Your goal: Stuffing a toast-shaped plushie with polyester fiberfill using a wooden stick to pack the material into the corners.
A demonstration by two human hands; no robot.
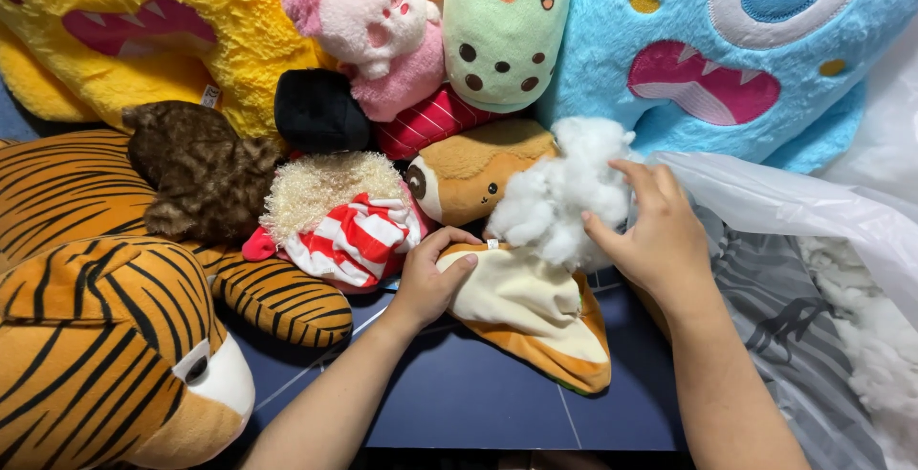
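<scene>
Seen from the head camera, an orange and cream plush toy (526, 312) lies flat and limp on the dark blue floor (478, 403), between the two forearms. The left hand (430, 279) grips the toy's upper edge, thumb on top and fingers curled under the cream fabric. The right hand (655, 236) is closed loosely around a clump of white stuffing (564, 193), which sits at the toy's top opening, touching the cream fabric just right of the left hand. Just behind the stuffing is the toy's brown head (469, 178) with a dark eye. Around them lie other soft toys: a tiger (96, 336) at the left, a curly-haired doll in red and white stripes (344, 226) just beside the left hand, a yellow monster (143, 30), a pink pig (373, 21), a green cup-shaped toy (502, 30) and a blue monster (727, 49) at the back. At the right, a clear plastic bag (794, 207) holds more white stuffing.
</scene>
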